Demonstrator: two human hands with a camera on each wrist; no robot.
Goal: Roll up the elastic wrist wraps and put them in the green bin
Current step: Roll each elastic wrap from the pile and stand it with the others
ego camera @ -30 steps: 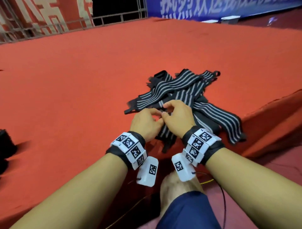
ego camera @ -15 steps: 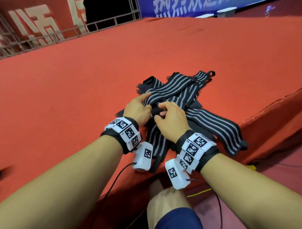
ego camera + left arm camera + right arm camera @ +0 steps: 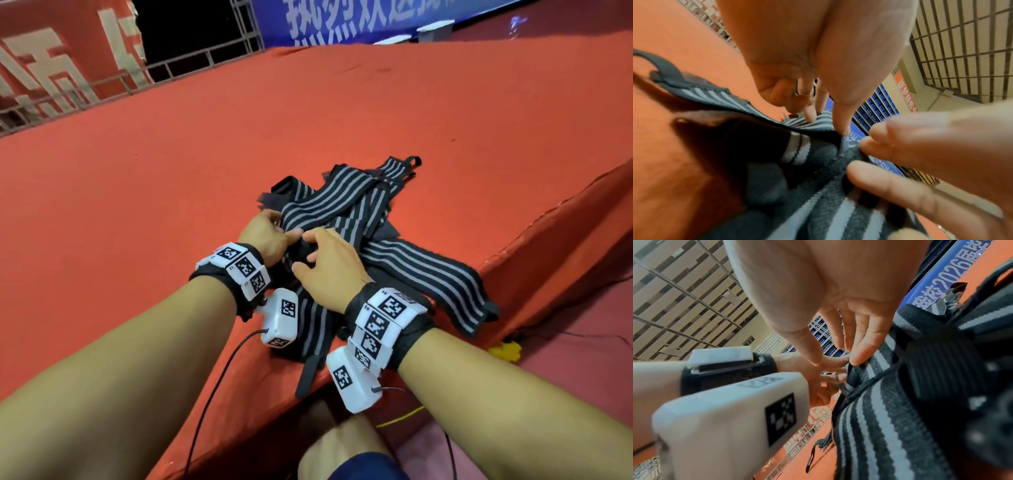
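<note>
Left hand [image 3: 265, 236] and right hand [image 3: 327, 265], knuckles up, fingertips meeting, both pinch one black grey-striped elastic wrist wrap [image 3: 329, 209] atop the pile ahead.

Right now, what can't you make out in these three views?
- Green bin: in no view.
- Wrist wraps: head view, tangled pile; count unclear, near ones under the right hand.
- Left hand fingertips: head view, tucked behind a wrap; the left wrist view shows them pinching it.
- Wrap end in hand: wrist views blurred; rolled or flat unclear.
</note>
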